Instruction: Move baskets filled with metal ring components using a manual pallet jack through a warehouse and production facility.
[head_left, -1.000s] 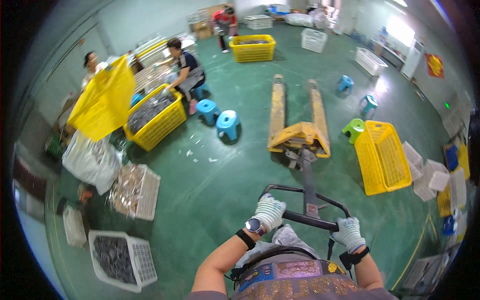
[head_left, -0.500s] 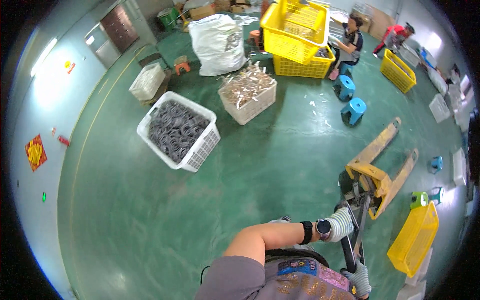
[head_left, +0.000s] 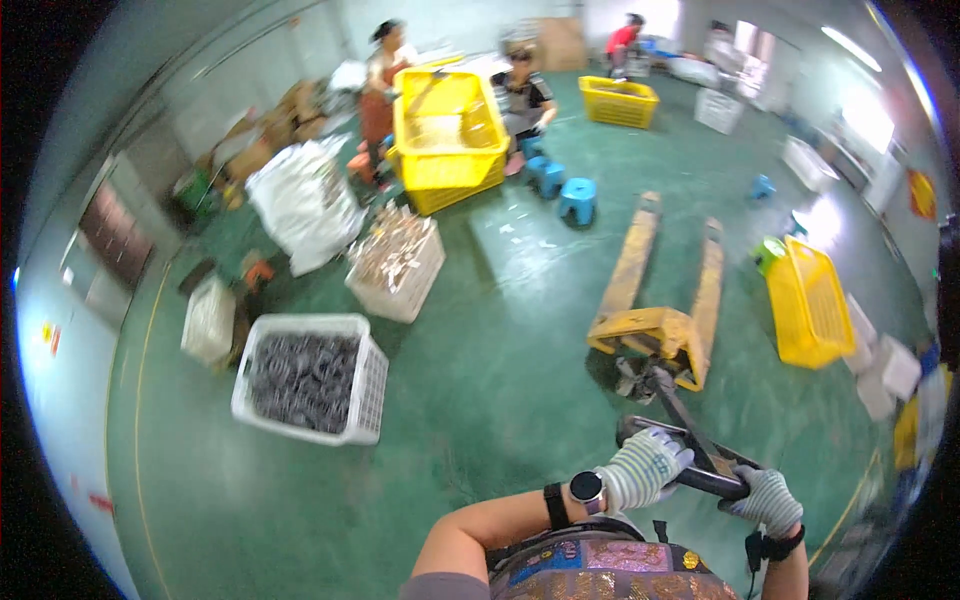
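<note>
My left hand [head_left: 647, 468], in a striped knitted glove, is closed around the black handle [head_left: 712, 478] of a pallet jack. My right hand [head_left: 768, 499], gloved the same way, is wrapped round the handle's right end. A dark shaft [head_left: 690, 420] runs from the handle to the yellow pallet jack [head_left: 655, 325], whose two worn forks point away from me. Nothing rests on the forks. A white crate [head_left: 372, 395] full of dark ring-shaped parts stands on the floor to the left.
Beyond that crate stand a pale crate of scraps [head_left: 395, 262] and a white sack [head_left: 308, 205]. Stacked yellow crates [head_left: 450, 150] have two people beside them. Blue stools [head_left: 578, 200] stand beyond the forks. A tilted yellow crate [head_left: 812, 305] is at the right.
My view has turned to the right, so the room's contents sit further left. The pallet jack's forks now point more nearly straight ahead. Both hands stay on the handle.
</note>
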